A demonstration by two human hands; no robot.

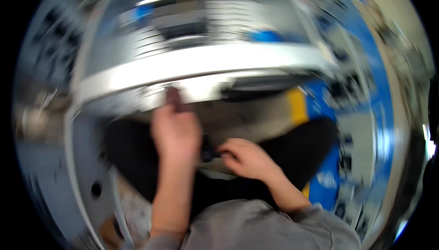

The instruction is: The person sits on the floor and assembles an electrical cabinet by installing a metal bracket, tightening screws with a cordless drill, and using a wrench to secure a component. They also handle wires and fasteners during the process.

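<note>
Left hand (176, 129): raised to the pale panel (205, 89) just under the front edge of the table (206, 64); fingertips blurred and dark, cannot tell whether I grip anything. Right hand (247, 157): lower, between my thighs (132, 145), fingers curled narrow at a small dark object (208, 153); held or merely touched, cannot tell. Object lies between my two hands. Black elongated part (265, 87) right of the panel.
</note>
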